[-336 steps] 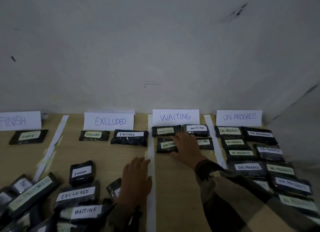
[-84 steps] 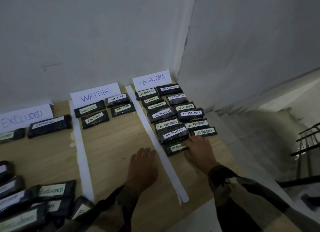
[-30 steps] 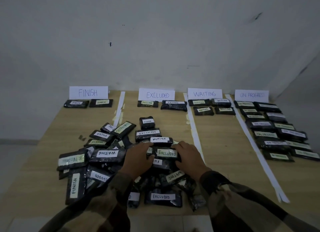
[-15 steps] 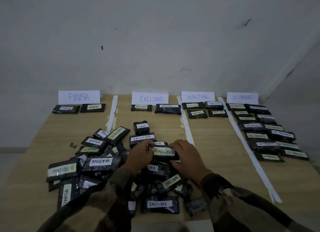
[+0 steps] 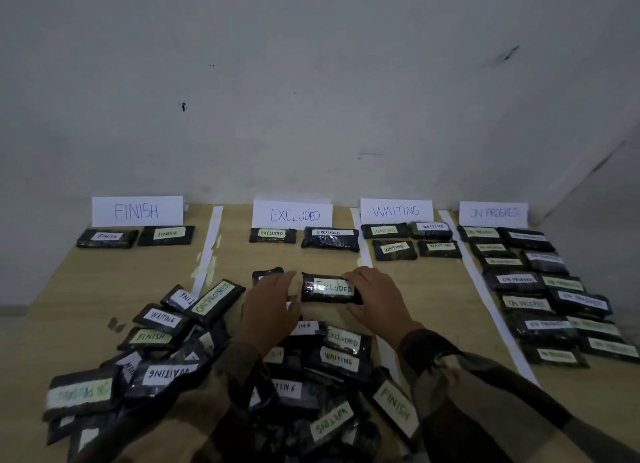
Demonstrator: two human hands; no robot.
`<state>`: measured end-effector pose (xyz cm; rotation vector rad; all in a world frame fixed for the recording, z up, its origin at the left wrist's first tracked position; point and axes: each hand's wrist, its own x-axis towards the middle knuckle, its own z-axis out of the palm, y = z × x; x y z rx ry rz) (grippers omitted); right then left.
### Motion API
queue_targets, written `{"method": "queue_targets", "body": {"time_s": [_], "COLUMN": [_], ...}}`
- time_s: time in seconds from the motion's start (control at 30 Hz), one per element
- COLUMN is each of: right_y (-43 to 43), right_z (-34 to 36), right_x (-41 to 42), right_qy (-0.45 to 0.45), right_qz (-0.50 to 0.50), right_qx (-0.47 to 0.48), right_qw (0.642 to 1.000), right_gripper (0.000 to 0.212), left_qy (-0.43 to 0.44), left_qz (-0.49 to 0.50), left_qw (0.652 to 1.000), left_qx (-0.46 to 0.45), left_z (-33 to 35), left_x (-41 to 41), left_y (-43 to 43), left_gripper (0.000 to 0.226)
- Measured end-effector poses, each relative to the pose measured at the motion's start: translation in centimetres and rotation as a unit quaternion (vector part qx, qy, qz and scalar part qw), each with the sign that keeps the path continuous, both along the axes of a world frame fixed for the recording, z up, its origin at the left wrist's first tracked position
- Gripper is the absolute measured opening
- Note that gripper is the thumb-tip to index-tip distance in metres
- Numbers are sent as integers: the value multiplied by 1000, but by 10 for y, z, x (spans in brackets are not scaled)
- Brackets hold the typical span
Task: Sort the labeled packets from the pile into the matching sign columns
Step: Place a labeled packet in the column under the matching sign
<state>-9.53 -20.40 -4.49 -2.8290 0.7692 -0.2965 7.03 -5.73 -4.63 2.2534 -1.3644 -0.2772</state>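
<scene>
Both hands hold a black packet labelled EXCLUDED [image 5: 329, 288] just above the table, in front of the EXCLUDED sign [image 5: 294, 215]. My left hand [image 5: 270, 310] holds its left end and my right hand [image 5: 375, 298] grips its right end, fingers over the top edge. Two EXCLUDED packets [image 5: 329, 239] lie under that sign. The mixed pile of labelled packets [image 5: 166, 345] covers the near left and centre of the table. The FINISH sign [image 5: 136, 211], WAITING sign [image 5: 396, 210] and ON PROGRESS sign [image 5: 493, 213] each have packets below them.
White paper strips [image 5: 207, 248] divide the wooden table [image 5: 433, 296] into columns. The ON PROGRESS column [image 5: 554, 303] holds several packets down the right side. A grey wall stands right behind the signs. A small black packet [image 5: 268, 275] lies behind my left hand.
Both hands have lifted the EXCLUDED packet off the pile and carried it away from me, toward the EXCLUDED sign. Before that I placed packets in the WAITING and ON PROGRESS columns.
</scene>
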Motion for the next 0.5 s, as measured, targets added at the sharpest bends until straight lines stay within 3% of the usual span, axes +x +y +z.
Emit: {"method": "queue_targets", "body": {"time_s": [0.13, 0.5], "right_y": [-31, -90], "right_z": [-8, -33], "right_x": [14, 50], "right_qy": [16, 86], "right_qz": [-7, -6], "right_qx": [10, 35], "right_qw": [1000, 996], "right_gripper": [56, 54], "left_qy": [-66, -87], "left_qz": [-13, -13], "left_qw": [998, 988], "left_qx": [14, 127], "left_z": [-7, -29], "left_x": [14, 35], "left_y": [-23, -77], "left_gripper": [51, 55]}}
